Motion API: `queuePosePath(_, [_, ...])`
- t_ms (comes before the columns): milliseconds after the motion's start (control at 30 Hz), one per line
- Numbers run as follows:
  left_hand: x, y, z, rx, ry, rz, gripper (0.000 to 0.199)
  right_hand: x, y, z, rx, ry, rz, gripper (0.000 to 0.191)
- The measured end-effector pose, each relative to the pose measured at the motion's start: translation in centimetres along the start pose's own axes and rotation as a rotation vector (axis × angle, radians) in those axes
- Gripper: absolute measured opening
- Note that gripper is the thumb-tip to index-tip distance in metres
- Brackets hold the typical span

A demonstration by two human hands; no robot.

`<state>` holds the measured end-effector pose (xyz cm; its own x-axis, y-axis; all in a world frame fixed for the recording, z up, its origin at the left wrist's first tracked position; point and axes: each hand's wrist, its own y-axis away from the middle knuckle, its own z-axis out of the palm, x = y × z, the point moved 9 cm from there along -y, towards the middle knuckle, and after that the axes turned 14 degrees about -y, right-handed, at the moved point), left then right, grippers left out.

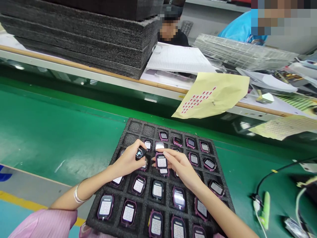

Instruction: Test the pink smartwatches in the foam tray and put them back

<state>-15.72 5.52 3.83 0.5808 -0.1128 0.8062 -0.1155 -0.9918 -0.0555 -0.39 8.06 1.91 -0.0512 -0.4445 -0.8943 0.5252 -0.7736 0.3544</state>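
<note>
A black foam tray [125, 140] with square pockets holds several smartwatch bodies, most purple-framed with lit white screens. Over its left part, my left hand [131, 157] is closed on a small black smartwatch [140, 153] whose dark screen shows a lit dial. My right hand [179, 162] pinches a purple smartwatch [161, 161] by its edges, its white screen facing up. Beneath that one, another watch [163, 171] partly shows in its pocket. My right hand and forearm hide some pockets.
Stacked black foam sheets [81, 36] stand on the shelf at the back left. Papers [180, 58] and clear plastic trays [242, 51] lie to its right. A yellow sheet [213, 96] hangs over the edge. Cables and a green tool [265, 210] lie at right. People sit opposite.
</note>
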Motion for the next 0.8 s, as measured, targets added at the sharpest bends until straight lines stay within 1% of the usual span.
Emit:
queuePosePath(67, [-0.4, 0.0, 0.0, -0.006, -0.021, -0.034, 0.023, 0.0, 0.0, 0.0, 0.000, 0.009, 0.000, 0.043])
queuePosePath(133, [-0.7, 0.0, -0.3, 0.022, -0.019, -0.056, 0.024, 0.0, 0.0, 0.0, -0.005, 0.016, -0.002, 0.043])
queuePosePath(200, [-0.8, -0.1, -0.7, 0.053, 0.000, -0.047, 0.024, -0.1, 0.0, 0.0, -0.005, 0.028, -0.008, 0.043])
queuePosePath(300, [-0.9, -0.2, -0.9, 0.068, 0.026, -0.037, 0.024, -0.2, -0.1, -0.1, 0.002, 0.046, -0.013, 0.044])
queuePosePath(467, [-1.2, 0.0, -1.2, 0.113, 0.096, -0.076, 0.023, -0.1, 0.1, -0.1, 0.000, 0.035, -0.004, 0.044])
queuePosePath(567, [-1.1, 0.2, -1.2, 0.092, 0.142, -0.086, 0.022, -0.2, 0.2, 0.0, 0.005, 0.028, -0.003, 0.043])
queuePosePath(733, [-0.3, 0.5, -1.4, 0.097, 0.186, 0.000, 0.023, -0.4, 0.2, 0.2, -0.002, 0.034, -0.005, 0.043])
queuePosePath(800, [-0.7, 0.6, -0.9, 0.047, 0.239, -0.029, 0.021, -0.3, 0.1, 0.1, -0.001, 0.042, -0.006, 0.044])
